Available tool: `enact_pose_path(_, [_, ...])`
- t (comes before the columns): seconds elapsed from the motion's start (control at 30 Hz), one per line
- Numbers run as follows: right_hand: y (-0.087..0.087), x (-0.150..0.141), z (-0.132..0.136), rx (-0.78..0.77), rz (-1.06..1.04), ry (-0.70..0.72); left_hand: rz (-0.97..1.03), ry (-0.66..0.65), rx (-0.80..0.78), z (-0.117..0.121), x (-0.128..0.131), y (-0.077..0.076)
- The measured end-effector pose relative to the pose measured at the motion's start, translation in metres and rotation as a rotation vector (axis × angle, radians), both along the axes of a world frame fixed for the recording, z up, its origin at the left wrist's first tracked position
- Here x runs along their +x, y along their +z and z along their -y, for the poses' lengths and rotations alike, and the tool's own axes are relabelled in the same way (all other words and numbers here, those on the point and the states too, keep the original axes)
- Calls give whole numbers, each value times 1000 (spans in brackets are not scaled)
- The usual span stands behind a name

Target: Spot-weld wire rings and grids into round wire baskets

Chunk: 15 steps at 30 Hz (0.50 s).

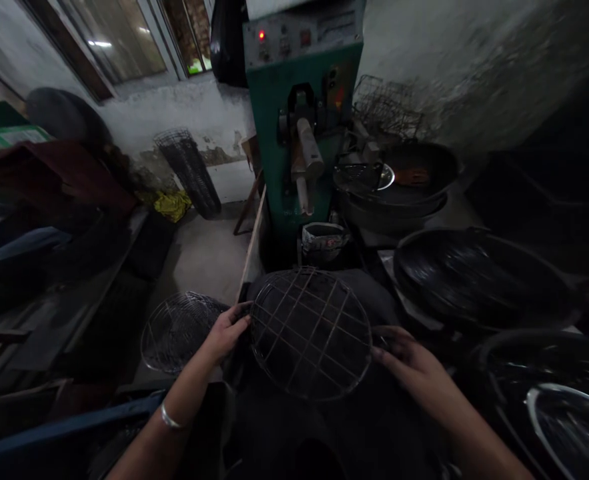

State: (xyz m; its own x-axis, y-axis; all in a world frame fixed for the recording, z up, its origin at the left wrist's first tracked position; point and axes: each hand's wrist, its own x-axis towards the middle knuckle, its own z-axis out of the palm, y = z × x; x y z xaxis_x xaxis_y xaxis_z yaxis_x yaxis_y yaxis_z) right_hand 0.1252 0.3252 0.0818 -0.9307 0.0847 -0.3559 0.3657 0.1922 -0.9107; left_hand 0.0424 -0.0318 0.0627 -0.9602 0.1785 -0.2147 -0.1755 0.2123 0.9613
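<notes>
A round wire grid [319, 333] with crossed bars lies above my dark-clothed lap, between my two hands. At its left rim, my left hand [230, 328] grips the wire edge with thumb and fingers. My right hand [403, 353] pinches the opposite rim, its fingertips partly in shadow. To the left of the grid, a stack of similar round wire grids [174, 330] stands low near the floor. Beyond the grid is a green machine [299, 133] with a lit red lamp and protruding metal arms.
Dark round pans [484, 277] stand along the right, one holding shiny strips. A silvery ring [569, 427] lies at the lower right. A tall bundle of wire grids [189, 170] leans against the back wall. A white bag [323, 239] sits below the machine.
</notes>
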Motion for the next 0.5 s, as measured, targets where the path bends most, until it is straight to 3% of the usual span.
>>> enact_pose_path(0.2, [-4, -13, -9, 11, -47, 63, -139, -47, -108, 1, 6, -8])
enact_pose_path(0.5, [-20, -6, 0, 136, -35, 78, -230, -30, -232, -4, 17, -24])
